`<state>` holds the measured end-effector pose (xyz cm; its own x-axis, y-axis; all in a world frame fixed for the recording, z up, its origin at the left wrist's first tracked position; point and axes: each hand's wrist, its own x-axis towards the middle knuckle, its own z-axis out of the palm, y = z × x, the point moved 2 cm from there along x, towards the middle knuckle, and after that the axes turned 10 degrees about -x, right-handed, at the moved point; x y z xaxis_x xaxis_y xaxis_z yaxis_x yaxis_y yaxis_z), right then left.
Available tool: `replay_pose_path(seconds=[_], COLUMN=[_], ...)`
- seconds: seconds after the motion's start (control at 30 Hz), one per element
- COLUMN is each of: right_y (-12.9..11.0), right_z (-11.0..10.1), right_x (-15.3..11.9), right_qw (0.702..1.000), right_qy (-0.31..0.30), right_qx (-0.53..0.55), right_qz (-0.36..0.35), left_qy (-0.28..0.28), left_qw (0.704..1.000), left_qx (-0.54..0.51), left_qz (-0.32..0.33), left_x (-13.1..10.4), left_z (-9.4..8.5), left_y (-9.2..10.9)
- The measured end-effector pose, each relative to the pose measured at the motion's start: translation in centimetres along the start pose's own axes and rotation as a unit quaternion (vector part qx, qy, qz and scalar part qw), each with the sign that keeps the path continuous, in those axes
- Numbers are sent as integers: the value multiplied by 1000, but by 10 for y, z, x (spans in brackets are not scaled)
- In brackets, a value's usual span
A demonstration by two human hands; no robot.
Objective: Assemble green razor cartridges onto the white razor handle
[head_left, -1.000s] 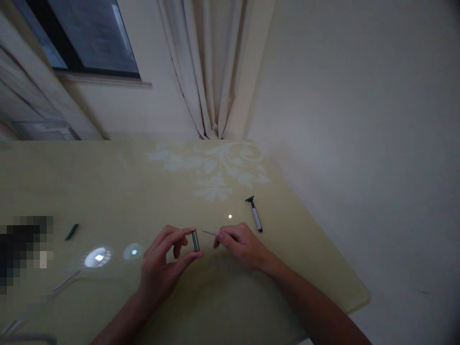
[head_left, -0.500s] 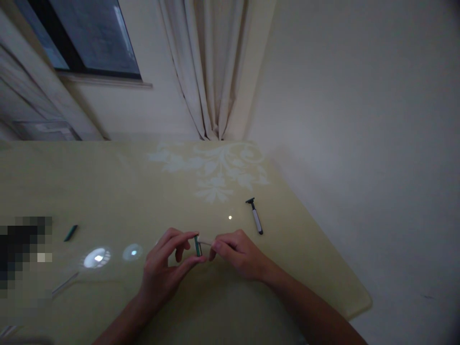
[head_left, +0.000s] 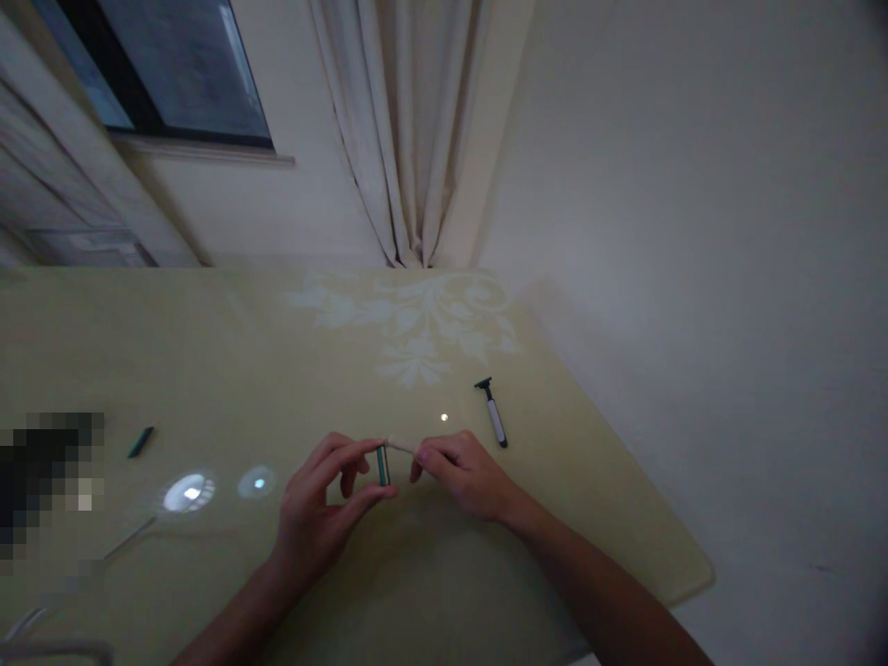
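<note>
Left fingers [head_left: 352, 450] pinch a slim green bar [head_left: 381, 467]; right fingers [head_left: 436, 461] grip a pale stick [head_left: 400, 447].
Glossy leaf-patterned counter [head_left: 208, 370], pleated curtain [head_left: 402, 139] behind.

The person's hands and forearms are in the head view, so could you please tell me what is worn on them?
The left hand and the right hand are both without gloves, and no rings, watch or bracelet can be seen. The left forearm and right forearm show no sleeves. The picture is too dim for finer details.
</note>
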<state>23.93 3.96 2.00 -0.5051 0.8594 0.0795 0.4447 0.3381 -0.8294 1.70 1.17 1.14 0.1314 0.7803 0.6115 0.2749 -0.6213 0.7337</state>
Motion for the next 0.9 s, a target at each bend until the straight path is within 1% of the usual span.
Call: replay_pose_path(seconds=[0.1, 0.23, 0.33, 0.43, 0.57, 0.63, 0.77, 0.9], right_y=[-1, -8, -8, -4, -4, -4, -2, -3], right_z=[-2, 2, 3, -1, -5, -5, -8, -7], right_x=[0, -3, -3, -2, -2, -2, -1, -2], right_qw=[1000, 999, 1000, 1000, 997, 995, 996, 994], right_qy=[11, -17, -12, -5, -44, -61, -66, -73], right_qx=[8, 23, 13, 10, 65, 75, 53, 76], right_qz=[0, -14, 3, 21, 7, 10, 22, 19], left_qy=[-7, -10, -3, -5, -21, -22, -14, -19], left_qw=[1000, 1000, 1000, 999, 998, 997, 994, 991], left_qx=[-7, -17, -28, -39, -50, -65, -103, -114], left_qz=[0, -8, -12, -16, -17, -20, -43, -64], left_x=[0, -1, -2, -2, -2, -3, -5, -5], left_z=[0, 0, 0, 0, 1, 2, 2, 1], left_y=[-1, -4, -5, -5, -5, -6, -10, -12])
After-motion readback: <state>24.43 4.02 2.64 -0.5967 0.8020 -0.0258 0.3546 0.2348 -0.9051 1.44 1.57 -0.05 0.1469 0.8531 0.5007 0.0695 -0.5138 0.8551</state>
